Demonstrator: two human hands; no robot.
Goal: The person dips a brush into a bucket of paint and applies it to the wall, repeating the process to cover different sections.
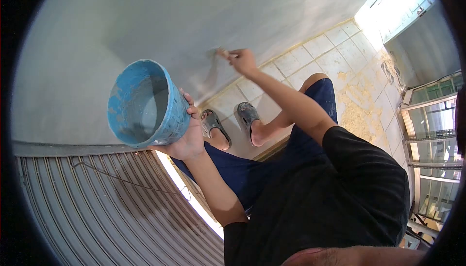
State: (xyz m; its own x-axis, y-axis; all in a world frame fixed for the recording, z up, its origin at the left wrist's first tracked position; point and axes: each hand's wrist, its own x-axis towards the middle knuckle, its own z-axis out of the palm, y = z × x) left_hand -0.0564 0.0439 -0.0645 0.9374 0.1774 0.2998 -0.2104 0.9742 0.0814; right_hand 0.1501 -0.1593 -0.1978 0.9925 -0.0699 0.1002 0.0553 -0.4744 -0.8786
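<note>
My left hand (187, 140) is wrapped round the side and underside of a blue plastic bucket (178, 115). The bucket is tilted toward me, its inner wall smeared with grey, and grey paint or a similar liquid (148, 106) lies inside. Farther out, the fingers of my right hand (242, 63) are closed on the handle of a paintbrush (222, 52). Its bristle end is at the lower part of the grey wall (160, 18), close to the floor; whether it touches the surface is hard to tell. A darker patch shows on the wall around there.
Pale floor tiles (318, 46) run along the wall's foot, with yellowish residue (359, 106) spread to the right. A corrugated metal shutter (111, 193) with a thin wire fills the lower left. At right stand framed glass panels (437, 140); a bright doorway (395, 4) lies beyond.
</note>
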